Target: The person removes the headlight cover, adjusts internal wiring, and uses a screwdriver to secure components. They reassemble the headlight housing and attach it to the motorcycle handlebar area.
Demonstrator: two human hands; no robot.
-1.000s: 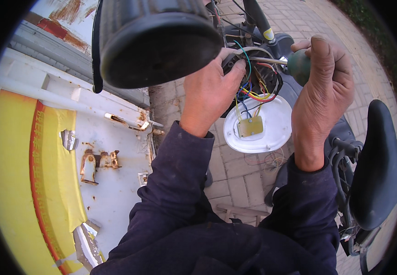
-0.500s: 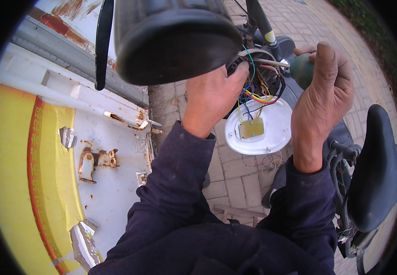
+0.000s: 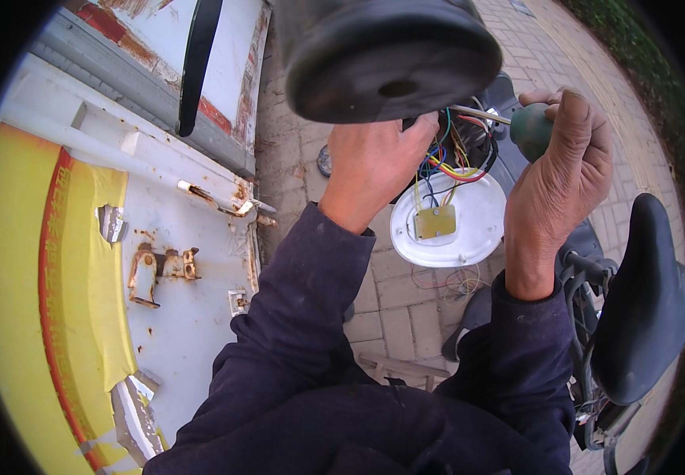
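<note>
A screwdriver with a green bulbous handle (image 3: 529, 133) is in my right hand (image 3: 557, 186), its fingers closed round the handle. The shaft points left into dark housing parts above a bundle of coloured wires (image 3: 447, 166); its tip is hidden. My left hand (image 3: 368, 165) reaches in from the other side, thumb and fingers closed around a dark part that I cannot make out. Below the wires hangs a white oval cover (image 3: 481, 231) carrying a yellowish circuit board (image 3: 435, 222). A large black handlebar grip (image 3: 390, 67) hides some of the work.
A black saddle (image 3: 645, 305) on a metal frame stands at the right. On the left is a white and yellow panel with a rusty latch (image 3: 146, 273). Thin loose wires (image 3: 457, 277) and a piece of wood (image 3: 402, 367) are low over the brick paving.
The view has shifted, so the black grip sits further right and higher. The screwdriver handle lies slightly further right, its shaft still pointing into the housing. Both hands keep their holds.
</note>
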